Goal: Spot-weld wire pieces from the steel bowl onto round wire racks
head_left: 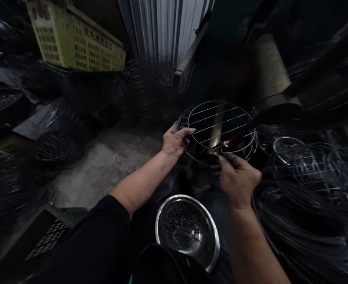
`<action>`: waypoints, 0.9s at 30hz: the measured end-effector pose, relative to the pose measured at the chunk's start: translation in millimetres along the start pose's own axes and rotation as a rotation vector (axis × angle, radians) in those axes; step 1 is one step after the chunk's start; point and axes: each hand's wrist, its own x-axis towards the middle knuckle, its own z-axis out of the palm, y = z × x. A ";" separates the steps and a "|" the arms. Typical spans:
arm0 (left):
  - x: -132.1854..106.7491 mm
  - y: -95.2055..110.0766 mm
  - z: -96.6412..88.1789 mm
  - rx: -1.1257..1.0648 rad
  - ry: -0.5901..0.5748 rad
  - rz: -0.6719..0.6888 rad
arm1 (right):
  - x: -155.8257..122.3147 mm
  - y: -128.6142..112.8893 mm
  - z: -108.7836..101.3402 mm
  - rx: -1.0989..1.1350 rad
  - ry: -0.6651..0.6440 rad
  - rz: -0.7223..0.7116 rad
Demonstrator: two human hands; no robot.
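A round wire basket frame [221, 118] with parallel cross wires sits tilted in front of me against a dark machine arm. My left hand [175, 141] grips its left rim, fingers curled over the wire. My right hand [236, 175] is closed at the frame's lower edge, fingertips pinched on the rim wire near the machine's tip. Below my hands a shiny steel bowl [188, 230] holds several small bent wire pieces.
Stacks of finished wire baskets [310, 165] and wire rings fill the right side; more wire frames [53, 146] lie on the left. A yellow plastic crate [76, 39] stands at the back left. Bare concrete floor [102, 165] shows between. A perforated metal tray [47, 238] is at lower left.
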 end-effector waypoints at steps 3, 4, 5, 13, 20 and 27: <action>2.9 0.2 1.8 -0.006 0.007 -0.014 | -5.9 3.9 7.6 0.300 0.087 0.117; 4.0 0.3 2.5 -0.011 0.007 -0.019 | -7.2 4.9 8.9 0.360 0.105 0.130; 5.3 0.4 3.1 -0.018 0.006 -0.024 | -7.9 5.9 10.0 0.406 0.119 0.137; 13.1 2.9 6.0 0.006 -0.021 -0.030 | -4.3 9.5 17.6 0.496 0.155 0.155; 15.1 0.0 6.7 -0.008 0.011 -0.043 | -5.8 6.4 23.1 0.489 0.193 0.171; 12.6 1.7 7.8 0.006 -0.006 -0.042 | -12.0 14.9 23.7 0.473 0.226 0.155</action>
